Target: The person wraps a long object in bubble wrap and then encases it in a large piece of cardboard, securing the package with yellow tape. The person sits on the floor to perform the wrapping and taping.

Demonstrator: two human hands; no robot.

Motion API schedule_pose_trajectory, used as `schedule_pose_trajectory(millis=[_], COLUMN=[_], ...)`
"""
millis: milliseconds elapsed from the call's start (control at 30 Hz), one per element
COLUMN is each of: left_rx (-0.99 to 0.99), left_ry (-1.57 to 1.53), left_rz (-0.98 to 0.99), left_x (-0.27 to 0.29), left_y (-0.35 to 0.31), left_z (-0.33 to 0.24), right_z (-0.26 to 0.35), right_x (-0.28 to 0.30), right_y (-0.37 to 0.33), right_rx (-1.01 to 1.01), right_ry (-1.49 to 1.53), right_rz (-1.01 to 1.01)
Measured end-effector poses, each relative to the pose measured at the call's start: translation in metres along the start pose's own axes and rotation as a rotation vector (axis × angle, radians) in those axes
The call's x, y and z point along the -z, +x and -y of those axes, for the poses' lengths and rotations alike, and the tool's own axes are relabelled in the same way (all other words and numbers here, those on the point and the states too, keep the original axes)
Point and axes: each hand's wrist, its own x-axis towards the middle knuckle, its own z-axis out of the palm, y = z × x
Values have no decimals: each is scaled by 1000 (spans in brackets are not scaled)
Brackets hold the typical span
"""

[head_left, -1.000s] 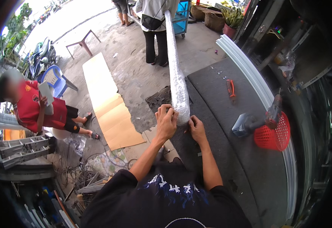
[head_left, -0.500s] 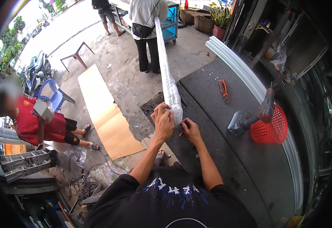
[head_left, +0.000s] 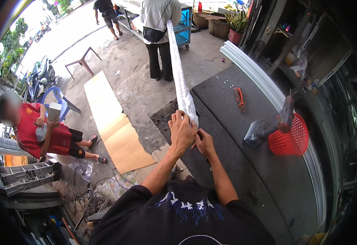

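My left hand (head_left: 182, 130) is closed over the near end of the bundle (head_left: 180, 79), fingers bent across the top, thumb hidden. My right hand (head_left: 204, 142) is just beside that end, fingers curled in close to the thumb; can't tell if they pinch a bit of wrap (head_left: 186, 100) or only each other.

Bundle: long, slim, silvery-white. Near end sits in front of me at the left part of the dark tabletop (head_left: 231, 118); the rest runs away past the far edge, over the floor, to the side of a person in a white top (head_left: 156, 14). Can't tell whether that person bears the weight, or whether my end touches the tabletop.

Handling, my guess: stiff core, since the length runs nearly straight with no clear sag. Outer wrap looks thin, shiny, crinkled, so soft on the surface, a bit slippery, easy to tear with a nail. Weight unclear; probably moderate, awkward more from length than from mass. Best hold: whole palm round the near end, a second support far along; fingertips alone would likely slide on the wrap.

Also on the tabletop, right of the bundle and well apart: pliers (head_left: 239, 101), drill (head_left: 286, 116), red basket (head_left: 282, 143).
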Motion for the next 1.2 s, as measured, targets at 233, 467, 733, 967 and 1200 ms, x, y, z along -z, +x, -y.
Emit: schedule_pose_trajectory(millis=[233,467,733,967,1200], left_rx=[-161,-45,-12,134,26], left_ry=[-74,-277,-344,-516,-756], left_rz=[-37,-56,-61,-130,111], left_x=[-2,10,-3,6,40], left_y=[-30,-50,-57,-69,-127], left_z=[-2,22,25,17,-19], right_z=[12,-5,-4,29,85], right_x=[7,7,4,-12,37], right_y=[-21,-22,-12,30,-38], right_rx=[161,28,-60,-72,-250], right_ry=[-162,41,224,12,144], right_rz=[107,85,-18,4,127])
